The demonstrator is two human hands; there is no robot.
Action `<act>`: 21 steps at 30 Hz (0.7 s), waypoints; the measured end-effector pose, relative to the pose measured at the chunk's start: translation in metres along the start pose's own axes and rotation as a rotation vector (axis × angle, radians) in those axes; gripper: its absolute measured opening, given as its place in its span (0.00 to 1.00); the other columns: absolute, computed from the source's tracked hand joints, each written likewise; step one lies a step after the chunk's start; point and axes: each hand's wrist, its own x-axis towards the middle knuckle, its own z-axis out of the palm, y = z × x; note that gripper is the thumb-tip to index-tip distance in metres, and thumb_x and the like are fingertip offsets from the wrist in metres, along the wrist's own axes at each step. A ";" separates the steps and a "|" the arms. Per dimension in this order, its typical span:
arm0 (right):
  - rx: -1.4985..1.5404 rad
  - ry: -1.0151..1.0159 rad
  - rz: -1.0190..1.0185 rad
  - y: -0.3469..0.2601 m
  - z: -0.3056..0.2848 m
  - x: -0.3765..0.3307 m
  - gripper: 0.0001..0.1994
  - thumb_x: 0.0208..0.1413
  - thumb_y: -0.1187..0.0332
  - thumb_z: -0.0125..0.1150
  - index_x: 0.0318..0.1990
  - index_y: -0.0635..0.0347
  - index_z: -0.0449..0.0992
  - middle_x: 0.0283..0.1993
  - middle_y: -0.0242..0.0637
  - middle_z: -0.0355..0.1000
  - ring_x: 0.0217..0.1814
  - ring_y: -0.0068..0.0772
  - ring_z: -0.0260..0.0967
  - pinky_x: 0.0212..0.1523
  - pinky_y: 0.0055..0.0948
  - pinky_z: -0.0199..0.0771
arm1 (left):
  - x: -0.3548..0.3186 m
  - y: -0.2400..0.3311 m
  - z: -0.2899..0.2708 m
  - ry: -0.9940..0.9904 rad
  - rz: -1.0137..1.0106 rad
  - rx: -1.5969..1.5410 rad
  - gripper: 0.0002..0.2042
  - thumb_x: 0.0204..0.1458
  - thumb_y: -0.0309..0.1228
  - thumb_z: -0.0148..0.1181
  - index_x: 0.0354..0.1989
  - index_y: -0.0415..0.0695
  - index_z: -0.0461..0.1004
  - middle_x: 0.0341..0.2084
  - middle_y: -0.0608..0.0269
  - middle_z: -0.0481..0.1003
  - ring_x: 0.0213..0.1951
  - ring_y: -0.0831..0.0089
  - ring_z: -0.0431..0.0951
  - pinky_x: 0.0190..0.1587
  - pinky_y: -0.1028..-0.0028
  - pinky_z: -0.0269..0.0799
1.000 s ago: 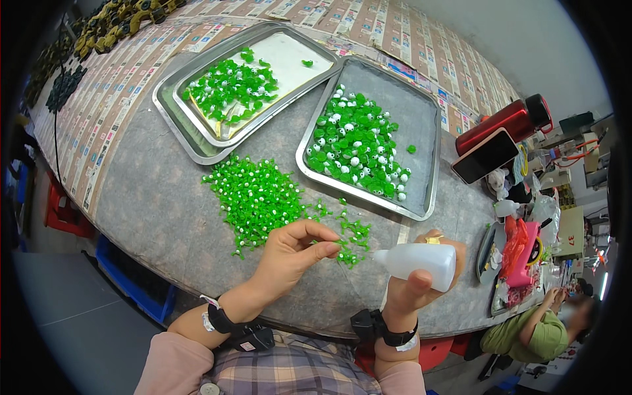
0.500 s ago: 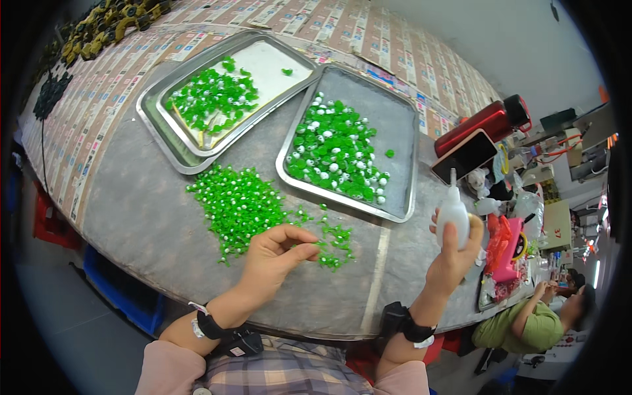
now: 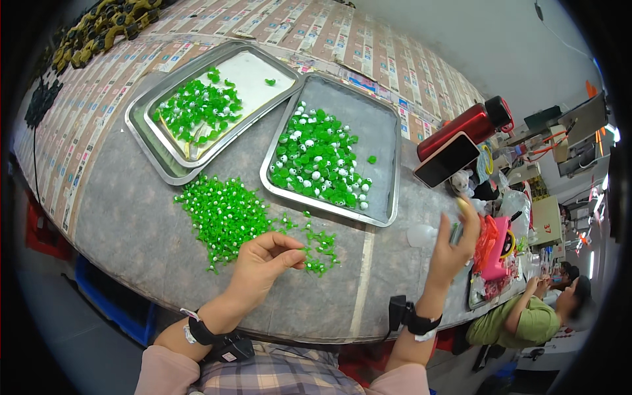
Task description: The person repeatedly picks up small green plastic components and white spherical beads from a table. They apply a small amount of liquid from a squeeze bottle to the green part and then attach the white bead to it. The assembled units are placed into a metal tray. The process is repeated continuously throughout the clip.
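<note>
My left hand [image 3: 263,264] is closed in a pinch, thumb against forefinger, just left of a few scattered small green pieces [image 3: 320,253]. What it pinches, if anything, is too small or hidden to make out. My right hand [image 3: 453,245] is open, its fingers apart and slightly blurred. Beside it on the table is a translucent white squeeze bottle [image 3: 420,235], partly hidden behind the fingers. A heap of small green pieces with white dots [image 3: 224,214] lies beyond my left hand.
A metal tray [image 3: 385,155] holds green pieces with white balls; another pair of stacked trays [image 3: 172,172] stands to its left. At right are a phone [image 3: 447,160], a red flask [image 3: 457,130] and a pink basket [image 3: 495,253]. A person in green [image 3: 526,316] sits farther right.
My right hand has let go of the squeeze bottle, which it held upright before and which is now on the table. My left hand keeps its pinch. The whole view has shifted slightly.
</note>
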 end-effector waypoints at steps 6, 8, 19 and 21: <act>0.093 -0.515 -0.209 0.006 0.093 0.042 0.10 0.38 0.78 0.53 0.32 0.60 0.68 0.32 0.40 0.68 0.36 0.40 0.65 0.35 0.31 0.65 | 0.002 0.000 0.001 -0.009 0.033 0.001 0.04 0.43 0.22 0.54 0.29 0.39 0.69 0.22 0.63 0.71 0.25 0.77 0.72 0.29 0.78 0.70; -0.018 -0.519 -0.294 0.022 0.125 0.040 0.10 0.37 0.78 0.53 0.32 0.61 0.68 0.30 0.40 0.67 0.35 0.42 0.65 0.34 0.32 0.65 | 0.005 0.001 0.000 -0.007 0.047 0.006 0.04 0.43 0.23 0.54 0.29 0.39 0.69 0.22 0.63 0.71 0.25 0.77 0.72 0.29 0.78 0.70; 0.925 -0.865 0.313 -0.050 0.041 -0.005 0.09 0.41 0.77 0.56 0.32 0.65 0.68 0.30 0.31 0.69 0.34 0.19 0.66 0.35 0.19 0.66 | 0.002 0.007 -0.007 -0.045 -0.035 -0.144 0.04 0.43 0.24 0.54 0.29 0.40 0.68 0.25 0.62 0.71 0.27 0.76 0.72 0.31 0.77 0.71; 1.154 -0.969 0.469 -0.064 0.037 -0.030 0.09 0.43 0.76 0.55 0.34 0.66 0.67 0.33 0.32 0.68 0.35 0.21 0.66 0.37 0.20 0.65 | 0.002 0.005 -0.007 -0.076 -0.045 -0.141 0.04 0.44 0.23 0.54 0.29 0.40 0.68 0.27 0.61 0.71 0.28 0.75 0.72 0.32 0.77 0.71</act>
